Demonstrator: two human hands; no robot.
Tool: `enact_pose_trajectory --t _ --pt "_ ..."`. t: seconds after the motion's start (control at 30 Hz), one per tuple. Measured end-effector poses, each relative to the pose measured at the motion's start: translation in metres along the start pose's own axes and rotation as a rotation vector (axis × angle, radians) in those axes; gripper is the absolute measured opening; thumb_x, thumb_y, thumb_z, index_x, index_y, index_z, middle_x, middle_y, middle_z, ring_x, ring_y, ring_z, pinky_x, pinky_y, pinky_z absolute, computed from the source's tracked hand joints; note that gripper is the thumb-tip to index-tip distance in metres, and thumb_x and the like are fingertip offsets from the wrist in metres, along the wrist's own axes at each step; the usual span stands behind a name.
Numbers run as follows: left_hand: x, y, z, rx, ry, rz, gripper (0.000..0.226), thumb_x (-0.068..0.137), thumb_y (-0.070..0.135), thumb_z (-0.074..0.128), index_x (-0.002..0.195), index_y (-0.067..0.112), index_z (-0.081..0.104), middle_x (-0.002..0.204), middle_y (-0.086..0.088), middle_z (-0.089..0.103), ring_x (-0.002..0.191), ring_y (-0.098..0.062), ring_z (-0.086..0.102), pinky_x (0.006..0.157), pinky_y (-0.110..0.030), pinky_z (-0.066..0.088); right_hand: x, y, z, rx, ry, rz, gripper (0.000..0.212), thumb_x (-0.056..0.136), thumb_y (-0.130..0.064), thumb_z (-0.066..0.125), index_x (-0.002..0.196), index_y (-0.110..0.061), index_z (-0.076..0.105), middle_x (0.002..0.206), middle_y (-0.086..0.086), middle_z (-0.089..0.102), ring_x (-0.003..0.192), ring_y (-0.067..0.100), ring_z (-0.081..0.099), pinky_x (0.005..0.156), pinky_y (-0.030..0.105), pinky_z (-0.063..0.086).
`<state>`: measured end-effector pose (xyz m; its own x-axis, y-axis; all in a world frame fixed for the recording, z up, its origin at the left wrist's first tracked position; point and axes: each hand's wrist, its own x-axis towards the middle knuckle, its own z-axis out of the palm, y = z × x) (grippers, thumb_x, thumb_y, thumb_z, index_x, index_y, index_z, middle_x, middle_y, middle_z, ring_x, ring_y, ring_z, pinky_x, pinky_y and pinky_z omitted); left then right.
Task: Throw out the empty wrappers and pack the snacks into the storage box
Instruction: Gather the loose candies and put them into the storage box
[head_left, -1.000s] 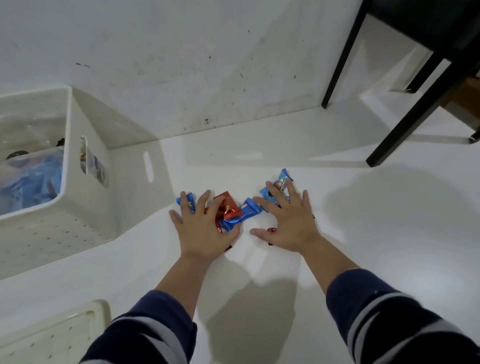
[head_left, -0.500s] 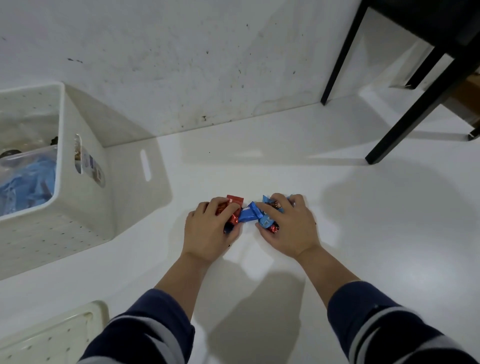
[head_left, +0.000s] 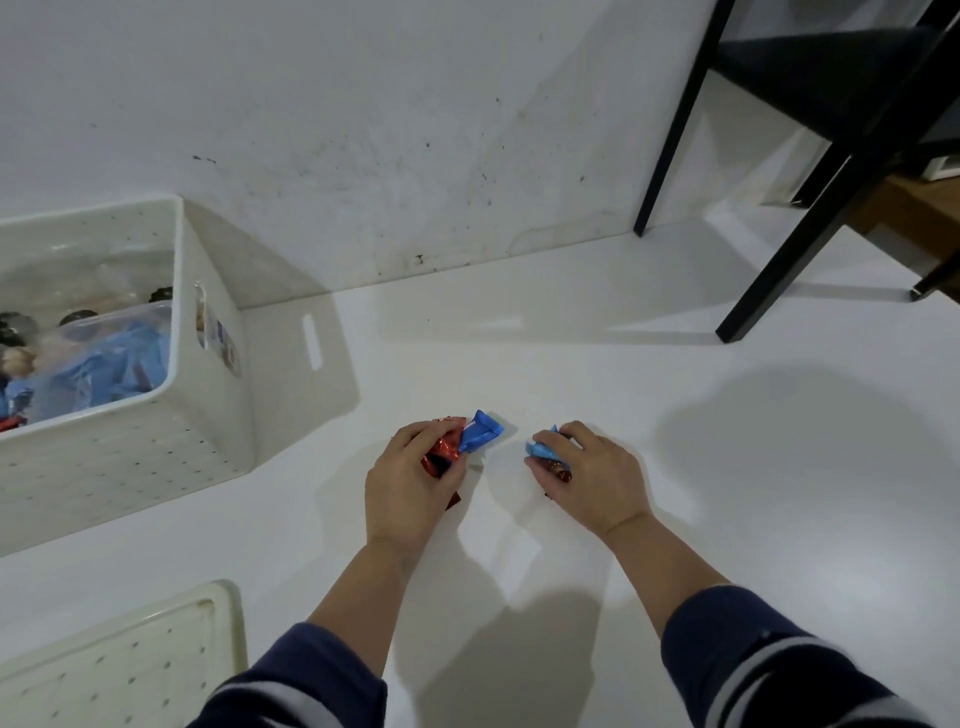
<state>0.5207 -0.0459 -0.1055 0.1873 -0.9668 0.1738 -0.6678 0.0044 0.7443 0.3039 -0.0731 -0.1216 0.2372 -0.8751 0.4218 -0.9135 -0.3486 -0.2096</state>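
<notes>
- A perforated white lid (head_left: 119, 670) is lying at the near left corner, with the striped dark sleeves (head_left: 779, 670) reaching in beside it.
- The left hand (head_left: 410, 483) is curling round a red snack (head_left: 445, 451) and a blue snack (head_left: 480, 437), fingers bunched over them.
- The right hand (head_left: 592, 478) is gripping a pale blue snack (head_left: 543, 451) together with a reddish piece, apart from the left bundle.
- These packets are probably handling as light, crinkly and slippery; holding them across the middle, not by the flared ends, looks safest.
- The storage box (head_left: 208, 415) is sitting well to the left, already holding blue packs.
- The smooth white floor (head_left: 675, 364) is running far to a scuffed wall (head_left: 415, 130), with black furniture legs (head_left: 670, 135) standing at the far right.
</notes>
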Motion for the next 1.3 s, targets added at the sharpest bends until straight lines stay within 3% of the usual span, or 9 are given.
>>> enact_pose_trajectory --t 0.2,0.37,0.53,0.6,0.7,0.83,0.97,1.1,1.3 --pt "-0.025 0.008 -0.022 -0.082 0.048 -0.028 0.042 0.077 0.021 0.074 0.111 0.044 0.065 0.109 0.022 0.062 0.096 0.002 0.059 0.079 -0.009 0.047 -0.001 -0.028 -0.037 0.269 0.058 0.145 0.025 0.082 -0.042 0.059 0.093 -0.024 0.072 0.080 -0.006 0.063 0.055 0.015 0.061 0.049 0.025 0.053" --pt "-0.045 0.036 -0.065 -0.226 0.143 -0.044 0.040 0.077 0.024 0.075 0.110 0.045 0.065 0.106 0.025 0.060 0.093 -0.003 0.062 0.065 -0.034 0.060 0.011 -0.069 -0.088 0.384 0.066 0.143 0.020 0.081 -0.039 0.069 0.097 -0.027 0.070 0.083 -0.009 0.062 0.064 0.013 0.063 0.057 0.025 0.054" --pt "-0.069 0.067 -0.138 -0.232 0.294 0.010 0.036 0.077 0.025 0.077 0.107 0.042 0.068 0.100 0.022 0.062 0.086 -0.007 0.064 0.057 -0.027 0.059 0.028 -0.120 -0.135 0.494 0.098 0.033 0.026 0.082 -0.039 0.069 0.102 -0.023 0.070 0.083 -0.010 0.060 0.068 0.011 0.059 0.061 0.012 0.044" --pt "-0.078 0.075 -0.173 -0.199 0.369 0.042 0.036 0.077 0.022 0.077 0.107 0.039 0.069 0.099 0.020 0.064 0.087 -0.004 0.063 0.063 -0.021 0.057 0.035 -0.146 -0.151 0.531 0.115 -0.015 0.027 0.082 -0.039 0.069 0.103 -0.021 0.070 0.082 -0.012 0.057 0.067 0.009 0.054 0.061 0.006 0.037" --pt "-0.085 0.074 -0.221 -0.088 0.477 0.080 0.036 0.076 0.025 0.077 0.110 0.035 0.069 0.098 0.017 0.066 0.087 -0.003 0.063 0.075 -0.029 0.056 0.046 -0.188 -0.170 0.576 0.128 -0.110 0.028 0.083 -0.040 0.068 0.102 -0.021 0.070 0.082 -0.008 0.060 0.069 0.010 0.055 0.063 0.012 0.041" --pt "-0.092 0.064 -0.277 -0.028 0.580 0.081 0.036 0.077 0.030 0.076 0.112 0.036 0.068 0.101 0.015 0.065 0.088 -0.004 0.061 0.079 -0.031 0.055 0.062 -0.242 -0.181 0.601 0.136 -0.208 0.026 0.083 -0.041 0.067 0.102 -0.023 0.070 0.080 -0.013 0.054 0.068 0.007 0.051 0.060 0.006 0.034" --pt "-0.095 0.042 -0.327 -0.039 0.643 0.052 0.038 0.077 0.029 0.076 0.112 0.036 0.067 0.102 0.017 0.064 0.090 -0.004 0.061 0.081 -0.027 0.054 0.079 -0.298 -0.176 0.633 0.105 -0.276 0.031 0.083 -0.042 0.067 0.106 -0.021 0.069 0.088 -0.006 0.063 0.073 0.010 0.058 0.064 0.019 0.048" --pt "-0.089 0.006 -0.376 -0.010 0.657 0.028 0.039 0.077 0.029 0.076 0.114 0.035 0.066 0.102 0.018 0.062 0.092 0.000 0.058 0.082 -0.015 0.047 0.097 -0.361 -0.156 0.668 0.090 -0.313 0.033 0.083 -0.043 0.066 0.107 -0.021 0.069 0.090 -0.006 0.064 0.075 0.008 0.057 0.065 0.016 0.046" --pt "-0.047 -0.063 -0.448 -0.014 0.646 0.028 0.039 0.074 0.024 0.077 0.111 0.035 0.068 0.103 0.019 0.065 0.093 0.002 0.062 0.079 -0.004 0.041 0.139 -0.461 -0.109 0.779 0.076 -0.257 0.030 0.082 -0.044 0.067 0.101 -0.020 0.070 0.084 -0.005 0.064 0.074 0.011 0.061 0.068 0.028 0.053"
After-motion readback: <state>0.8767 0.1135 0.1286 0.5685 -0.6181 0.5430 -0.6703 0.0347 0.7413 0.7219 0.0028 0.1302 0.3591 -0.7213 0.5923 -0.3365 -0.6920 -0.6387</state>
